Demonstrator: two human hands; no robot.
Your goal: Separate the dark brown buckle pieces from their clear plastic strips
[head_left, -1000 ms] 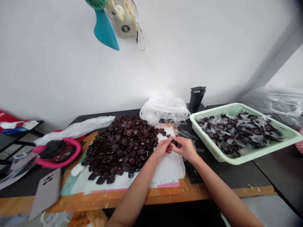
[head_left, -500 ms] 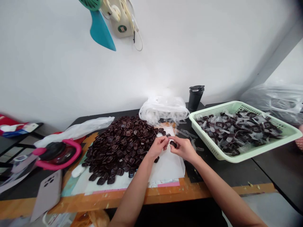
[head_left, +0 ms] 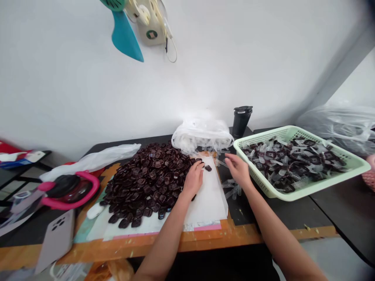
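My left hand (head_left: 193,179) rests at the right edge of a heap of dark brown plastic pieces (head_left: 146,175), its fingertips on pieces there; whether it grips one is hidden. One loose dark piece (head_left: 208,168) lies on the white sheet (head_left: 209,199) just right of those fingers. My right hand (head_left: 238,168) is over the black table, with thumb and fingers apart and nothing visible between them. Clear plastic strips (head_left: 231,188) lie below and left of it. Beside it stands a pale green basket (head_left: 263,187) holding dark pieces with clear strips attached.
A white bag of clear strips (head_left: 202,134) and a black cup (head_left: 241,121) stand at the back. To the left are a pink-handled lid (head_left: 70,191), a white mouse (head_left: 95,210) and a phone (head_left: 57,238). A fan (head_left: 124,35) hangs above.
My hands have parted. The left moved slightly left onto the heap's edge, while the right went right toward the basket and opened. The dark piece it held has left its fingers.
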